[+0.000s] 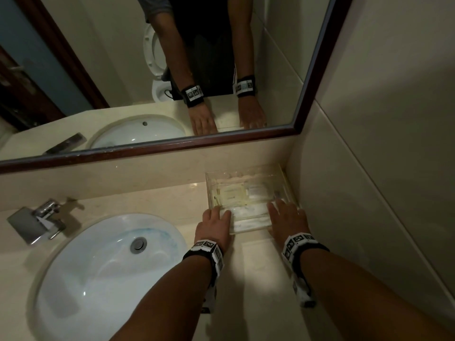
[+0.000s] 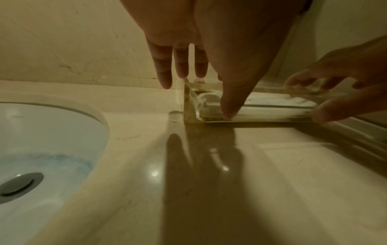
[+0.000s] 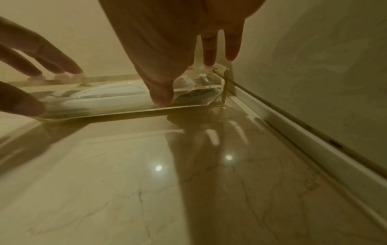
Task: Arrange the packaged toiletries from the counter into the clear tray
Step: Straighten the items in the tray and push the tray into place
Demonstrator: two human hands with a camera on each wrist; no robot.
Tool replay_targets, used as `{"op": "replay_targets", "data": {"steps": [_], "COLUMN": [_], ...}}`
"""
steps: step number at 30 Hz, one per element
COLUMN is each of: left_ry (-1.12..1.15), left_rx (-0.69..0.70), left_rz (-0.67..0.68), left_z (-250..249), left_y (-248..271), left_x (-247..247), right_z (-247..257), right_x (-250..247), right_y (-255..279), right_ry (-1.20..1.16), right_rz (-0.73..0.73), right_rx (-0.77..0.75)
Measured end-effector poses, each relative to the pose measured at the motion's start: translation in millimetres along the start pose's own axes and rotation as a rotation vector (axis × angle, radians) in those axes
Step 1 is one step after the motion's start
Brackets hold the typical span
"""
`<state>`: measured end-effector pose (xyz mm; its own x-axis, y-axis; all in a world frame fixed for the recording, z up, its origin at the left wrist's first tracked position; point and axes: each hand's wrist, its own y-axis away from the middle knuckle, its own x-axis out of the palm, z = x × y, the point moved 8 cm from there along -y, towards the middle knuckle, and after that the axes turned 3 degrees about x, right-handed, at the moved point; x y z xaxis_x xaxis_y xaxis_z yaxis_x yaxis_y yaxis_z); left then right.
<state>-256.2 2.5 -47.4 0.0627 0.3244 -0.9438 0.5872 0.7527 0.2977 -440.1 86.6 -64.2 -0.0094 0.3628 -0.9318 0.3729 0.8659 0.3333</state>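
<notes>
A clear, rectangular acrylic tray [image 1: 285, 179] sits on the glossy beige marble counter [image 1: 258, 279], at its far right corner, close against the tiled right wall and just under the dark wood-framed mirror [image 1: 317, 77]. Flat packaged toiletries [image 1: 232, 193], pale yellow and white sachets, lie inside it side by side. The left hand [image 1: 213, 226] rests at the tray's near left corner, its fingers straight along the left wall and its thumb tip pressed to the near wall; it grasps nothing. The right hand [image 1: 288, 217] mirrors it at the near right corner, fingers extended over the right rim and thumb against the near wall. To the left, a white oval sink [image 1: 81, 279] with a chrome tap [image 1: 37, 223] is set into the counter.
</notes>
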Motion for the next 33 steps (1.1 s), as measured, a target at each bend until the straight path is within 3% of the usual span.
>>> {"op": "replay_targets", "data": {"steps": [14, 27, 30, 33], "left_ry": [0.023, -0.043, -0.027, -0.006], "left_rx": [0.068, 0.079, 0.084, 0.106], "left_rz": [-0.025, -0.026, -0.016, 0.001], "left_z": [4, 0, 2, 4], "left_y": [-16, -23, -24, -25], "left_x": [-2, -10, -12, -13], "right_z": [8, 19, 19, 16], "right_x": [-5, -5, 0, -2], "right_y": [-21, -31, -30, -29], "right_ry": [-0.038, -0.115, -0.149, -0.176], "right_rz": [0.006, -0.084, 0.003, -0.005], "right_rx": [0.035, 0.045, 0.058, 0.082]}}
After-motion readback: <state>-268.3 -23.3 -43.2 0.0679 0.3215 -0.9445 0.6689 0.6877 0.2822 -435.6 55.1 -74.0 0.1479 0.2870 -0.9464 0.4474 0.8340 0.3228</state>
